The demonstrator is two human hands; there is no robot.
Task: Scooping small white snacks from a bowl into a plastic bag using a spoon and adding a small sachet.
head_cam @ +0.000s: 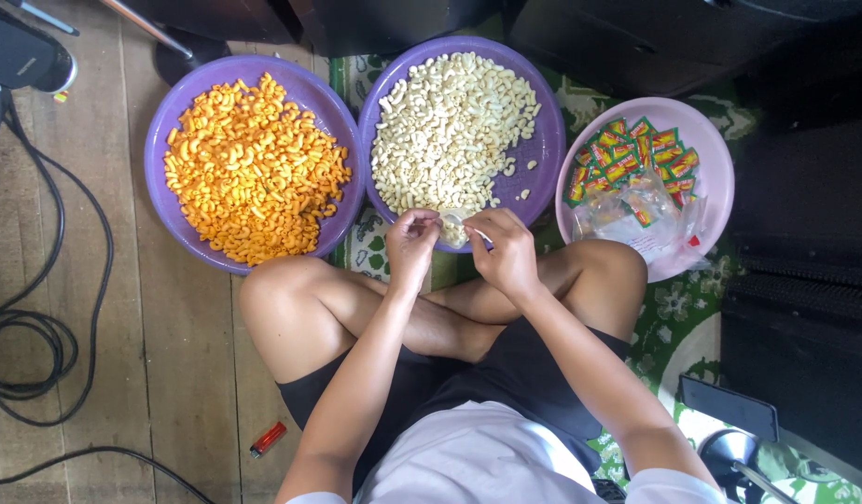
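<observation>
I sit cross-legged on the floor. My left hand [410,245] and my right hand [506,252] meet over the near rim of the middle purple basin [548,140], both pinching a small clear plastic bag [455,227] with pale snacks in it. That basin is heaped with white curled snacks [445,131]. To its left a second purple basin [160,149] holds orange curled snacks [254,168]. On the right a pink basin [720,177] holds several small green and red sachets [632,159] and clear plastic bags [636,219].
A black cable [39,355] coils on the wooden floor at left. A red lighter [268,439] lies by my left thigh. A green patterned mat [669,317] lies under the basins. A dark phone [728,406] rests at lower right, dark furniture [804,280] beside it.
</observation>
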